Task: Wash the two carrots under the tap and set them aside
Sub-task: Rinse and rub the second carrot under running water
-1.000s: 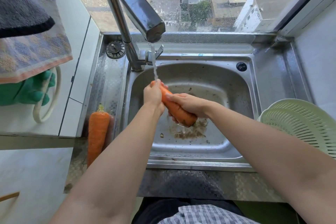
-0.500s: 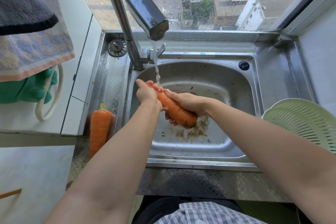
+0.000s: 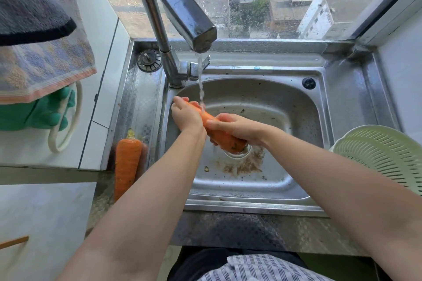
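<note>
Near edge: front rim of the stainless steel sink (image 3: 251, 206). On the patterned steel ledge left of the basin, the second fat orange carrot (image 3: 126, 162) lies flat, stem end pointing away, well apart from both hands. Can't tell if it's been washed. Right of the basin: pale green slotted plastic colander (image 3: 376, 155).

Mid-basin: both hands are together on one long orange carrot (image 3: 225, 140), which is tilted over the drain, thin end up-left and thick end down-right. Right hand (image 3: 237, 128) clamps the thick half, thumb on top. Left hand (image 3: 187, 116) is wrapped round the thin end. A thin water stream (image 3: 200, 80) lands on the thin end, just beside the left fingers. Brown grit (image 3: 244, 164) sits on the basin floor by the drain.

Further back: chrome swivel tap (image 3: 189, 13), running.

Read: scrubbing carrot one, so half done at best. Dark specks show on the thick end, which sits outside the stream.

To do it well:
- Slide the thick end up under the water.
- Rotate with the right hand, rub lengthwise with the left.
- The carrot is wet and slippery, so always have one hand clamped on it.
- Hold it off the gritty floor.
- Set it down apart from the ledge carrot; the colander looks the obvious spot.
</note>
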### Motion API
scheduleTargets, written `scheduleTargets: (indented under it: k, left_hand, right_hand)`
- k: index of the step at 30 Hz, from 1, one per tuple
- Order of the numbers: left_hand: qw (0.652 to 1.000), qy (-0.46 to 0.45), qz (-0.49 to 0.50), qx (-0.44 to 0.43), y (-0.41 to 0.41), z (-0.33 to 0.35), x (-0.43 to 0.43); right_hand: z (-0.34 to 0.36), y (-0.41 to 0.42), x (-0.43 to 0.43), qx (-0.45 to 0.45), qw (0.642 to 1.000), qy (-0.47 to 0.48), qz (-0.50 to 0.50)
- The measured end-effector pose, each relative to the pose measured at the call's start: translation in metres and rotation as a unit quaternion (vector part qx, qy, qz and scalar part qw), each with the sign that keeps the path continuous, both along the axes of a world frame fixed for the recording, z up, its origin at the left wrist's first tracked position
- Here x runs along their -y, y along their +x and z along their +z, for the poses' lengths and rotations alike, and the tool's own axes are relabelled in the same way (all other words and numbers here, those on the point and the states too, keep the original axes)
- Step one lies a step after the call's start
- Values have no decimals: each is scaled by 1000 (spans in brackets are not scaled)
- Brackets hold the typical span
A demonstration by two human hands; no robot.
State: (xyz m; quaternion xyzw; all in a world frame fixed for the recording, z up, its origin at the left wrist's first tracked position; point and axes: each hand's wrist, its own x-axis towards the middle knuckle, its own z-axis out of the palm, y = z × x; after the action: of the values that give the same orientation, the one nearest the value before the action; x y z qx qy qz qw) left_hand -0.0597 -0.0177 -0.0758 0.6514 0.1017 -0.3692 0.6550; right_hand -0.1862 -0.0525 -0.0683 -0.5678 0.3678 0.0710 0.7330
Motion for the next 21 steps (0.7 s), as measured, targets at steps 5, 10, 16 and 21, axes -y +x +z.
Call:
scheduleTargets:
  k: [5,10,16,21]
  left_hand:
    - [993,-72,-55,-81,-1,-4,-10]
    - [996,-12,28,-78,7,-2,-4]
    - [988,-73,-121,-64,-7,2,-10]
    - [996,-23,-71,-50,-11,4,0]
  right_hand:
    - [0,-4,0,-1,990,138,-34]
    - [-3,2,-5,-9,998,57,8]
    - [-5,-1,1,-12,984,147,-103]
    - [-4,0,-4,13,987,144,-69]
